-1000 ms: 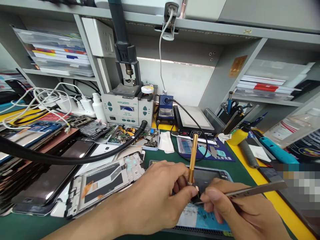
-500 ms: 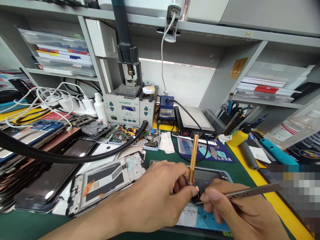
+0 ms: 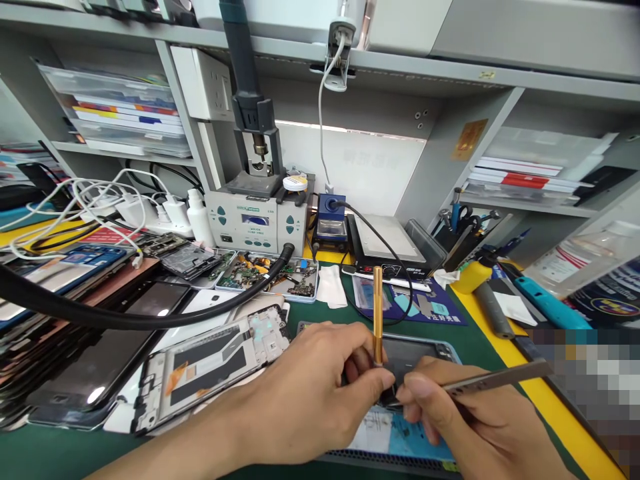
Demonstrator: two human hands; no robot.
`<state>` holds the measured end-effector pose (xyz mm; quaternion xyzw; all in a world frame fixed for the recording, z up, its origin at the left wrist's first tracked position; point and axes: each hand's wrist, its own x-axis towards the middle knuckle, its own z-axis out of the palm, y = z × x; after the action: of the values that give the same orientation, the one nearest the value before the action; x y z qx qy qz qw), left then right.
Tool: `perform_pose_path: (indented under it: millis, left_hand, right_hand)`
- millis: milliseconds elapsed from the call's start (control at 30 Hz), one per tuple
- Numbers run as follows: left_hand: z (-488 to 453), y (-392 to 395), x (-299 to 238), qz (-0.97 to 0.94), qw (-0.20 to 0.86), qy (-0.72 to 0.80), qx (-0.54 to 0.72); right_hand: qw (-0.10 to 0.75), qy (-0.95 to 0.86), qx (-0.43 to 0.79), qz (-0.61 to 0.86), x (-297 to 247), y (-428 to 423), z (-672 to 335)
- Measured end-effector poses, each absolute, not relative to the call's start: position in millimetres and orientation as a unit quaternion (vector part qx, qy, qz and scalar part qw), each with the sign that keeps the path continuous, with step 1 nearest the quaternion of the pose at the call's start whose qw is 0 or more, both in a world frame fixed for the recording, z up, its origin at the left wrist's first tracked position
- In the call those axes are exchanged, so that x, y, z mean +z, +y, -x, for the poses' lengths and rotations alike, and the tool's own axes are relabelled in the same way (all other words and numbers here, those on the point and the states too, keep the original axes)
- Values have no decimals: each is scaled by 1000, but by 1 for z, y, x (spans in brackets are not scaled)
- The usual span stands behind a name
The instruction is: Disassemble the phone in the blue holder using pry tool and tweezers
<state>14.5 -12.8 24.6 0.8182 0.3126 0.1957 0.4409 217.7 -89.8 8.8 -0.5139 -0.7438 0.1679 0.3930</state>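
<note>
My left hand is closed, thumb and bent forefinger together, with an upright gold pen-shaped tool held at its lower end. The tool's tip is hidden by the fingers. Close beside it, my right hand is closed around grey metal tweezers, whose back end points up and right. Both hands work over a dark phone with a pale blue edge. Under it shows a blue and white pad. Left of my hands lies an opened phone frame with orange tape.
A grey hot-air station stands behind a tray of circuit boards. Its thick black hose arcs across stacked phones on the left. Further right are a soldering stand, a heating plate and a yellow bottle.
The gold tool has gone from leaning right to nearly upright. Both hands keep their grips, and the whole view has shifted slightly.
</note>
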Motion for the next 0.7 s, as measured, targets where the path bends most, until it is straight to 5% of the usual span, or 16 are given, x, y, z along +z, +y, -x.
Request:
perform_pose_path:
  millis: [700]
  left_hand:
    - [-19, -15, 26, -819, 435, 314, 202]
  right_hand:
    - [418, -730, 150, 519, 9, -92, -214]
